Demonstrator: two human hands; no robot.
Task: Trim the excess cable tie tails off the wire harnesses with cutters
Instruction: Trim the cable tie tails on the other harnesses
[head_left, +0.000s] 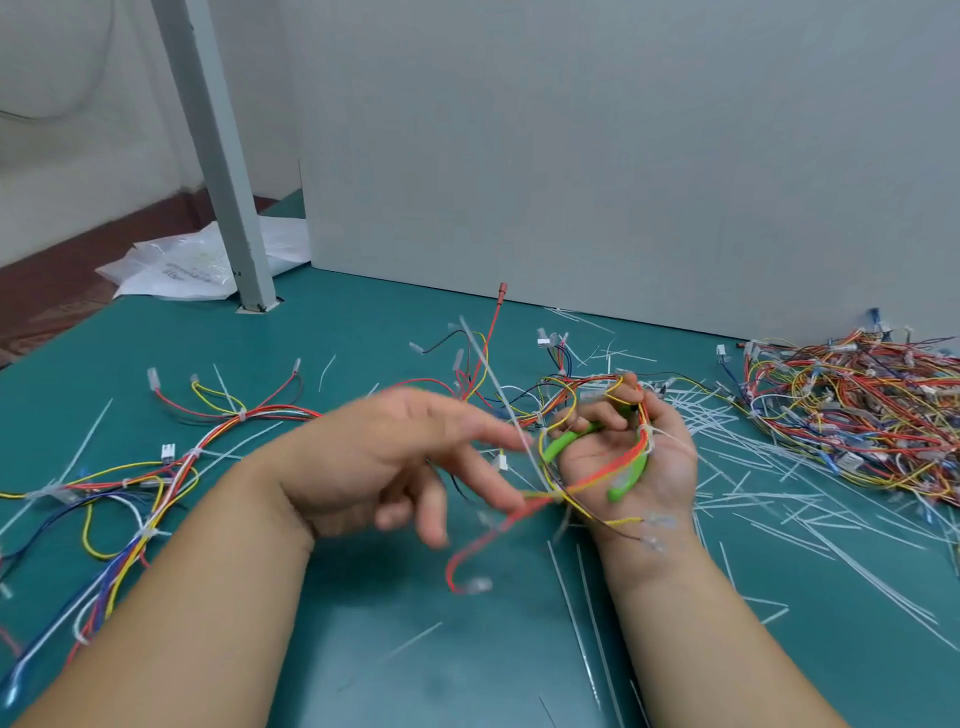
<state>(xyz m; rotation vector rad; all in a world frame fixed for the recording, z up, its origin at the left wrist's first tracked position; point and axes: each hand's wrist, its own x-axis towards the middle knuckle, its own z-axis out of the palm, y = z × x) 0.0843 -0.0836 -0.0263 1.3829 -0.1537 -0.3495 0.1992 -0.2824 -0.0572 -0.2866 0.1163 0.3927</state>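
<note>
While the right hand (631, 462) is lying palm up, fingers curling round the green-handled cutters (560, 443) and a wire harness (608, 475), the left hand (410, 457) is hovering just left of it, blurred, fingers spread, holding nothing. A white cable tie tail (494, 384) is sticking up between them. Another harness (244, 415) is lying at the left and a pile (857, 415) at the far right of the green table (363, 649).

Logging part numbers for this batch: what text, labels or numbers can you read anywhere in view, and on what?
Plastic bag: one line of dark print, too blurred to read.
Green-handled cutters: no marking visible.
Harness connectors: no readable text.
No other writing shows.
</note>
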